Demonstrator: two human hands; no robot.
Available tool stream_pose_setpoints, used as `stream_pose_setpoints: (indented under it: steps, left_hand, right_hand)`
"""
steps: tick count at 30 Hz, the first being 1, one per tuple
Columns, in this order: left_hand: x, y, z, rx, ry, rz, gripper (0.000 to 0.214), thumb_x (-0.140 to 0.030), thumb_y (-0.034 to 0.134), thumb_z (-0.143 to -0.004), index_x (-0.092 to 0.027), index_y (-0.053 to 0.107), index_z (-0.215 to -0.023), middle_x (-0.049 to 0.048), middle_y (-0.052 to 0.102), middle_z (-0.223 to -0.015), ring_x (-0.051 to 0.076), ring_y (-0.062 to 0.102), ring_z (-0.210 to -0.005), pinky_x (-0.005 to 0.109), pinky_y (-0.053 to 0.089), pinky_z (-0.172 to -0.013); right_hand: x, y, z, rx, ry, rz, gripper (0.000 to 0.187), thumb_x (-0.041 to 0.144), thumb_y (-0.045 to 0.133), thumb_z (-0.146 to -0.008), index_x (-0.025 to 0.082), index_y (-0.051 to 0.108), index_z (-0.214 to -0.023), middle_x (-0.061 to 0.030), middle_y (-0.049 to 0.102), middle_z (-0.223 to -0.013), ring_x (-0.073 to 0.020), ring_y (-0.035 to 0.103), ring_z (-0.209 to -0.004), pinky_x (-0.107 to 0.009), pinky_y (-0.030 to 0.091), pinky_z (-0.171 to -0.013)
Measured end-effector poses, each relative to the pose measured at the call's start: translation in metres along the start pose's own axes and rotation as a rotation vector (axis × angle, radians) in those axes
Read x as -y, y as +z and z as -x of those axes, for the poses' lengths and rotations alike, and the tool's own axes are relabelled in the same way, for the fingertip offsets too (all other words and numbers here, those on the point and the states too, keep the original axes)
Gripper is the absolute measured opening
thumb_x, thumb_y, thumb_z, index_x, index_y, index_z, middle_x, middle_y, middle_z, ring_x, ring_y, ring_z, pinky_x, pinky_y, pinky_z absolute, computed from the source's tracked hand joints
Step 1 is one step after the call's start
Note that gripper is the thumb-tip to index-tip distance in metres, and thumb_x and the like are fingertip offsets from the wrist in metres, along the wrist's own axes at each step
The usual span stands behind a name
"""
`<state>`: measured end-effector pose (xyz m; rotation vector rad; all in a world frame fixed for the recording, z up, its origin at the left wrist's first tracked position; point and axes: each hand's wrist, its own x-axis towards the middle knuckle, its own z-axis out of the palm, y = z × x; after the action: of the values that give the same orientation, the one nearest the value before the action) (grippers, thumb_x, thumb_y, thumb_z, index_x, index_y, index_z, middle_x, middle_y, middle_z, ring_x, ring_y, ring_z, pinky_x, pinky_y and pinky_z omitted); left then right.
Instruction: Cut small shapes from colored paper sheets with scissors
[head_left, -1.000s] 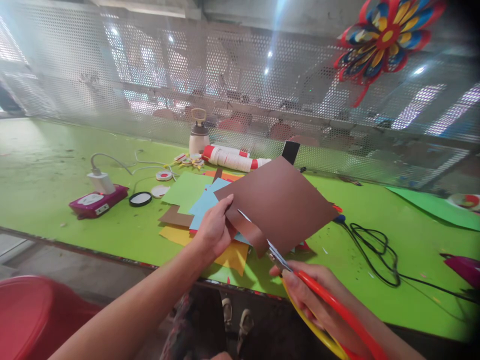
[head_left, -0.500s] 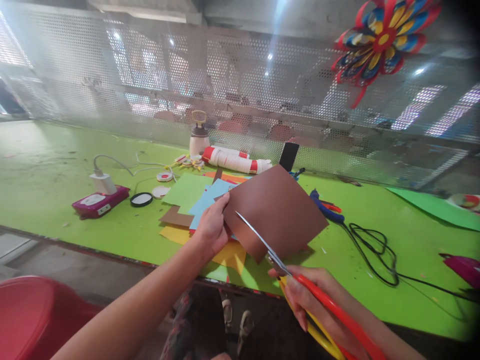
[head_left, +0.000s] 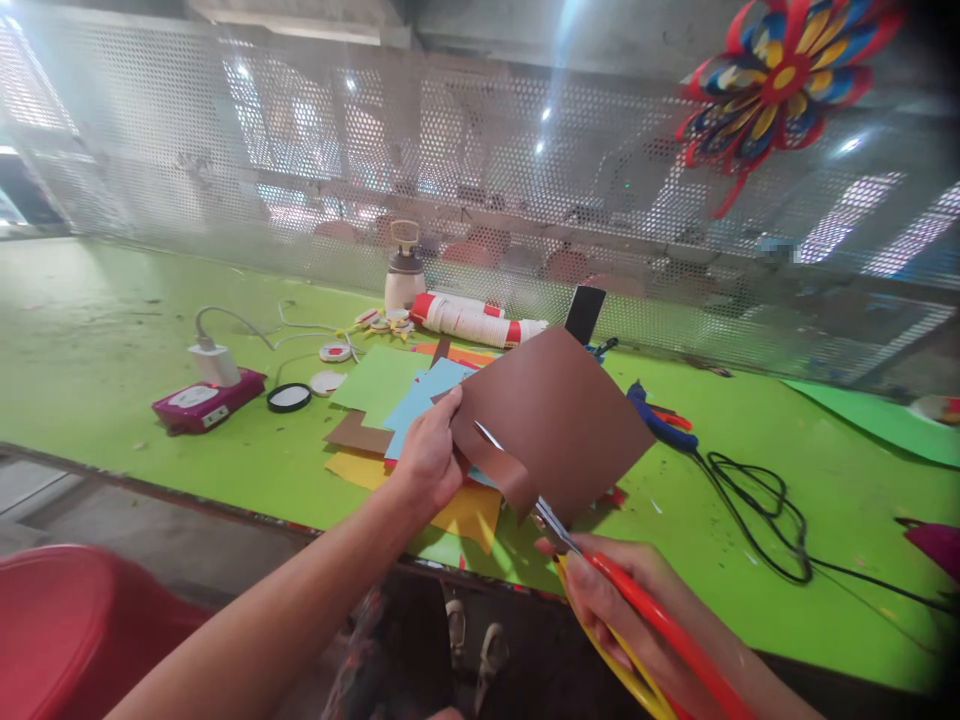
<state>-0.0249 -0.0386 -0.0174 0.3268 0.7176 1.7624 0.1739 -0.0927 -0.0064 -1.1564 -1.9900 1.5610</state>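
My left hand (head_left: 433,455) pinches the left corner of a sheet of brown paper (head_left: 559,415), thumb on top. Wrapped round the red and yellow handles of a pair of scissors (head_left: 559,525) is my right hand (head_left: 611,590). The blades are in the lower left edge of the brown paper, and a narrow strip curls up over them, hiding their middle; one blade tip shows beyond it. Below the brown sheet lie coloured papers: light green paper (head_left: 381,385), blue paper (head_left: 420,395) and yellow paper (head_left: 469,515).
A purple power strip (head_left: 202,402) with a white charger stands left. Behind are a sprayer bottle (head_left: 403,280), stacked paper cups (head_left: 472,318) and a phone (head_left: 585,312). To the right lies a blue glue gun (head_left: 660,420) with a black cord. A red stool (head_left: 82,630) stands lower left.
The scissors have cut into the brown paper's lower left edge, and a strip now curls up over the blades. The left hand keeps its hold; the whole view has shifted slightly.
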Motion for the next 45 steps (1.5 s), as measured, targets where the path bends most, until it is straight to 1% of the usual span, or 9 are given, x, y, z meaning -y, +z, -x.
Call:
stream_pose_setpoints:
  steps: [12,17,22,25,29,33,39,42,45]
  left_hand:
    - [0.000,-0.002,-0.002,0.082,-0.016,-0.015,0.015,-0.020,0.059,-0.083,-0.013,0.068,-0.092,0.0077,0.074,-0.092,0.019,0.070,-0.080,0.031,0.056,-0.077]
    - [0.002,-0.003,-0.001,0.056,0.006,-0.024,0.016,-0.022,0.061,-0.081,-0.013,0.068,-0.093,0.0076,0.074,-0.095,0.020,0.070,-0.085,0.032,0.055,-0.082]
    - [0.003,-0.001,0.002,0.130,0.006,-0.017,0.019,-0.022,0.060,-0.082,-0.012,0.069,-0.095,0.0089,0.074,-0.098,0.022,0.069,-0.092,0.033,0.052,-0.087]
    - [0.003,0.000,0.002,0.130,0.006,-0.006,0.020,-0.021,0.058,-0.083,-0.012,0.069,-0.097,0.0094,0.073,-0.100,0.022,0.069,-0.094,0.033,0.052,-0.088]
    - [0.003,-0.001,0.002,0.140,0.000,0.009,0.020,-0.021,0.057,-0.084,-0.012,0.068,-0.098,0.0097,0.073,-0.102,0.023,0.068,-0.094,0.034,0.052,-0.089]
    - [0.002,-0.002,0.001,0.116,-0.005,0.016,0.019,-0.021,0.058,-0.083,-0.012,0.067,-0.097,0.0095,0.073,-0.102,0.023,0.068,-0.096,0.034,0.052,-0.089]
    - [0.002,-0.002,0.001,0.119,-0.024,0.017,0.018,-0.021,0.058,-0.083,-0.012,0.067,-0.096,0.0096,0.073,-0.102,0.024,0.068,-0.097,0.035,0.052,-0.088]
    - [0.003,-0.002,0.001,0.115,-0.020,0.012,0.018,-0.022,0.060,-0.082,-0.013,0.067,-0.096,0.0089,0.073,-0.100,0.024,0.068,-0.097,0.035,0.053,-0.088]
    - [0.004,-0.002,0.001,0.101,-0.033,0.013,0.020,-0.023,0.060,-0.082,-0.014,0.066,-0.098,0.0082,0.074,-0.098,0.024,0.068,-0.097,0.035,0.053,-0.088]
  right_hand:
    - [0.002,-0.004,0.001,0.004,0.098,-0.011,0.057,0.075,0.048,-0.077,0.020,0.038,-0.065,0.0068,0.029,-0.055,-0.0059,0.025,-0.046,-0.020,0.020,-0.038]
    - [-0.005,-0.002,0.000,-0.004,0.060,-0.003,0.053,0.072,0.048,-0.079,0.020,0.043,-0.069,0.0065,0.033,-0.054,-0.0066,0.030,-0.044,-0.020,0.024,-0.038]
    - [-0.004,0.000,-0.004,0.002,-0.031,0.047,0.051,0.069,0.041,-0.085,0.020,0.047,-0.071,0.0061,0.036,-0.052,-0.0083,0.038,-0.042,-0.022,0.032,-0.041]
    - [0.004,0.000,-0.005,-0.001,-0.007,0.044,0.053,0.070,0.041,-0.084,0.020,0.045,-0.069,0.0067,0.034,-0.052,-0.0070,0.034,-0.041,-0.021,0.029,-0.039]
    - [0.011,0.002,-0.004,-0.026,-0.046,0.049,0.052,0.068,0.044,-0.084,0.020,0.041,-0.064,0.0056,0.035,-0.053,-0.0068,0.034,-0.045,-0.020,0.027,-0.040]
    - [0.007,0.005,-0.004,-0.028,-0.005,-0.017,0.052,0.067,0.043,-0.085,0.020,0.042,-0.065,0.0053,0.036,-0.052,-0.0065,0.032,-0.044,-0.021,0.026,-0.040]
    - [0.003,0.006,-0.005,-0.022,0.055,-0.071,0.053,0.071,0.048,-0.080,0.021,0.038,-0.068,0.0076,0.028,-0.054,-0.0056,0.026,-0.045,-0.019,0.019,-0.037]
    - [0.001,0.006,-0.005,-0.021,0.069,-0.073,0.052,0.071,0.046,-0.081,0.021,0.041,-0.070,0.0080,0.029,-0.053,-0.0053,0.026,-0.043,-0.018,0.021,-0.037]
    - [-0.001,0.007,-0.007,-0.009,-0.001,-0.025,0.051,0.069,0.042,-0.084,0.020,0.046,-0.073,0.0076,0.034,-0.052,-0.0060,0.034,-0.039,-0.019,0.027,-0.036]
